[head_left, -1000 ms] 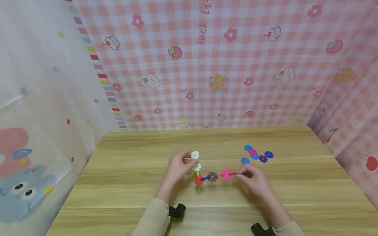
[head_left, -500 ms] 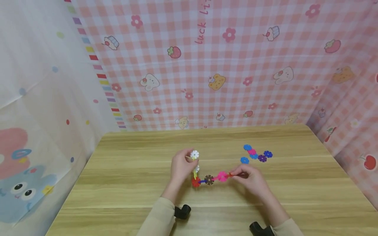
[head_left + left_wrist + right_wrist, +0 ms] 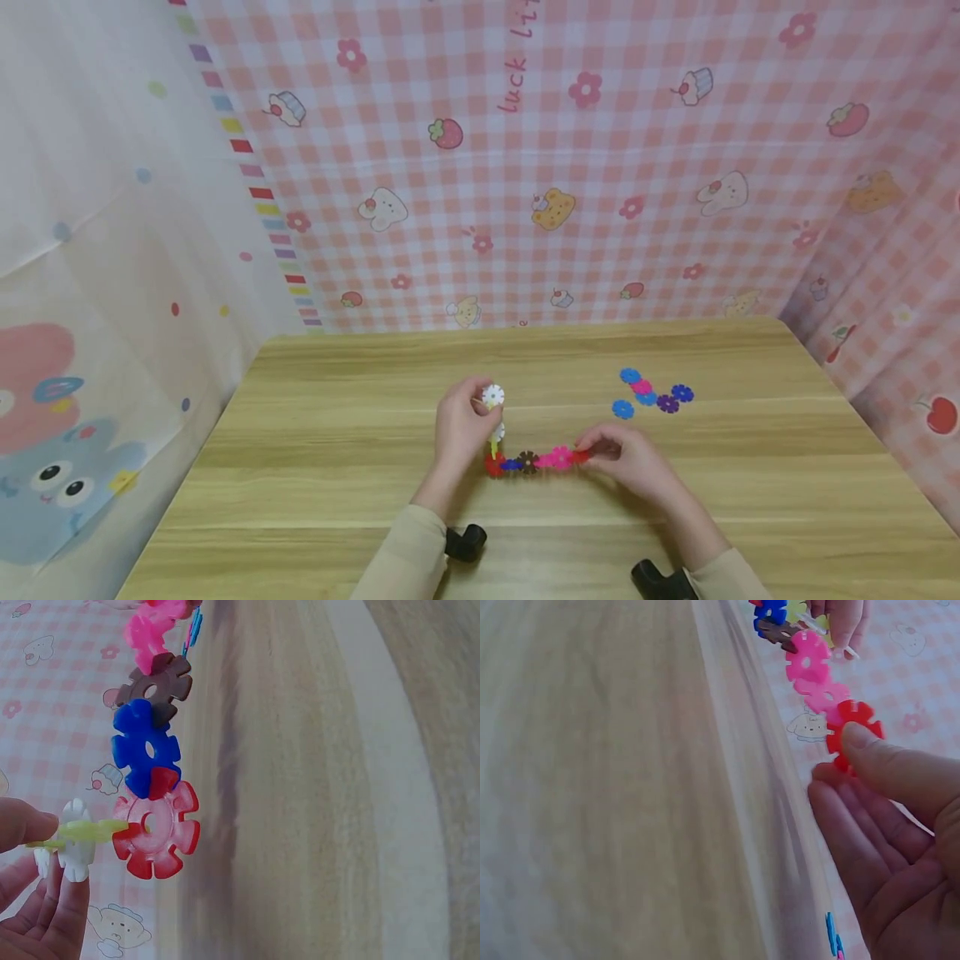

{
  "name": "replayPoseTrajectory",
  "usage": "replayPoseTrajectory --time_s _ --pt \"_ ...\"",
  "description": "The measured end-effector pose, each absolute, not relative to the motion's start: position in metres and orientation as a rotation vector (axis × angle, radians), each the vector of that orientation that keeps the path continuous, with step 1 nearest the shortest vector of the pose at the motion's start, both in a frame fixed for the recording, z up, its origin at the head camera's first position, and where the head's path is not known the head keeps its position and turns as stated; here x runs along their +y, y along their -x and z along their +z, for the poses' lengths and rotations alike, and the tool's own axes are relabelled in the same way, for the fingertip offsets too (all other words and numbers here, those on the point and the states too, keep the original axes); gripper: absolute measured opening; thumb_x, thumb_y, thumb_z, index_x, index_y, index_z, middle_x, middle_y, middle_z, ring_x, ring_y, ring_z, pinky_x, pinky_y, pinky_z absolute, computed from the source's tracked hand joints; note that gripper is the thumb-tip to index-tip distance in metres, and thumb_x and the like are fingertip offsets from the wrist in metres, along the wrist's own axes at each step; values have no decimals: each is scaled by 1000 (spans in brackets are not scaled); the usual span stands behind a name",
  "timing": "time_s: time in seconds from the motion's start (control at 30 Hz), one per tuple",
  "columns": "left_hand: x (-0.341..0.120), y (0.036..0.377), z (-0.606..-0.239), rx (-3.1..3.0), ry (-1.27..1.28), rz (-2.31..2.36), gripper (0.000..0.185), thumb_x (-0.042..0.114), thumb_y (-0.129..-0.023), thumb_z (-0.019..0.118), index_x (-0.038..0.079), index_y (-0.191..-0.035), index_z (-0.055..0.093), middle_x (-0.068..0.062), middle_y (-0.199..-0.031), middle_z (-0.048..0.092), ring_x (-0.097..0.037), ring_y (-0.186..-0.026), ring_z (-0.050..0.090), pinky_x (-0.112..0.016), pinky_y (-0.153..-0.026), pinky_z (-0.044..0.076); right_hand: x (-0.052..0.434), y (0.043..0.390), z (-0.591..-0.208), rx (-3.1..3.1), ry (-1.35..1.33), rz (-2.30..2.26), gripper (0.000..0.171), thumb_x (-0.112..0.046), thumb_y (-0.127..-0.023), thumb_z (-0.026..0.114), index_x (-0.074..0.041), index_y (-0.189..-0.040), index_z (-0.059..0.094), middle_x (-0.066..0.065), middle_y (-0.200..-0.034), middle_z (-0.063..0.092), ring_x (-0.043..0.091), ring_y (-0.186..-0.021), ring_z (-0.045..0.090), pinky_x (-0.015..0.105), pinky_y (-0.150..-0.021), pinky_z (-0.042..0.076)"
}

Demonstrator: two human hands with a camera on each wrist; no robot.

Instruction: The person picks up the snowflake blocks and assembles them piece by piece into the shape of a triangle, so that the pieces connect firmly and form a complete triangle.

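Holding snowflake-disc chain (image 3: 528, 460), left hand (image 3: 459, 427), right hand (image 3: 628, 457)

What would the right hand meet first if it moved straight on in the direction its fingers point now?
The right hand points left along the chain it pinches. Past its red disc come the pink discs first, then probably the left hand; depth is unclear.

L hand (image 3: 459, 423) raised above the table (image 3: 315, 467), thumb + fingers pinched; R hand (image 3: 626, 457) lower, right of it, fingertips pinched, both forearms angled inward.
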State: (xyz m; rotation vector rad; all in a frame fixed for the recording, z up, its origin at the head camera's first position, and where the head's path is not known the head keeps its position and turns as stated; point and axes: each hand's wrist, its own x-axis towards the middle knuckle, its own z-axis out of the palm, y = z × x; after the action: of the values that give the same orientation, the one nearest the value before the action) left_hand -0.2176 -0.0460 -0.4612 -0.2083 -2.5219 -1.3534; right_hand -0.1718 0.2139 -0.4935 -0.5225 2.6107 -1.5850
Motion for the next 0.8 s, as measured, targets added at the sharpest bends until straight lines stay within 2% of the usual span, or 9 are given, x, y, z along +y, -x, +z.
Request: replayPoseTrajectory --time_s 0.33,0.53,0.8 --pt "-44 215 -463 -2503 191 -1347 38 0 -75 79 2 -111 69 -4 -87 61 -10 -67 58 -24 -60 52 227 173 -492 2577 483 -1549 22 -7 -86 75 -1 -106 67 9 -102 69 25 -96 66 27 -86 53" --pt "-44 214 -462 -2514 202 -1335 37 1 -75 80 2 -111 69 -4 -87 61 -10 -67 57 -23 -60 51 247 188 -489 2766 277 -1534 22 -7 -89 73 3 -108 67 11 -101 70 24 -94 65 25 -83 52" --pt "-47 212 -461 -2517 265 -1435 39 1 -77 81 0 -114 68 -7 -90 61 -14 -71 59 -23 -61 52 269 202 -489 2907 180 -1439 31 -7 -88 75 5 -115 66 15 -100 69 26 -91 63 29 -77 52"
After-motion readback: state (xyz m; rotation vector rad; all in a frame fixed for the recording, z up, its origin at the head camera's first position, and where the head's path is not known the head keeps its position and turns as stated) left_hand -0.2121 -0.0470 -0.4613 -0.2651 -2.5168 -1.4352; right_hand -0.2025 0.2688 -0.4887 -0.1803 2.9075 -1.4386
